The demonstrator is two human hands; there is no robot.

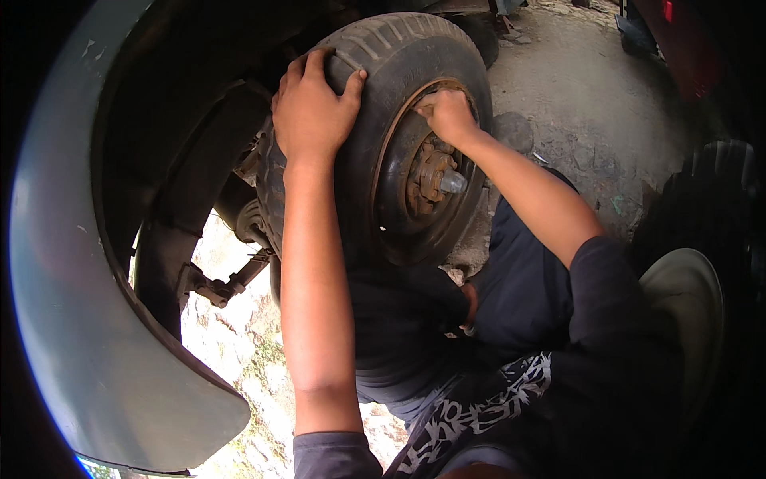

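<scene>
A black tire (359, 152) stands upright on its wheel under the vehicle's fender. My left hand (317, 112) lies over the top of the tread, fingers and thumb apart, with the palm toward the rubber. Inside the wheel, my right hand (448, 116) has its fingers curled at the upper edge of the rusty-edged rim (386, 160); its fingertips are partly hidden. Brown, worn metal surrounds the hub (435, 172), and a grey conical cap (453, 182) sticks out from its middle. The bottom of the tire is hidden behind my dark clothing.
The grey-green fender (60, 271) curves along the left. Dirty suspension parts (215, 289) sit behind the wheel. Rough ground (574, 72) stretches to the right, with a rounded stone-like lump (513, 132) beside the tire. Another dark, treaded tire (714, 191) is at the right edge.
</scene>
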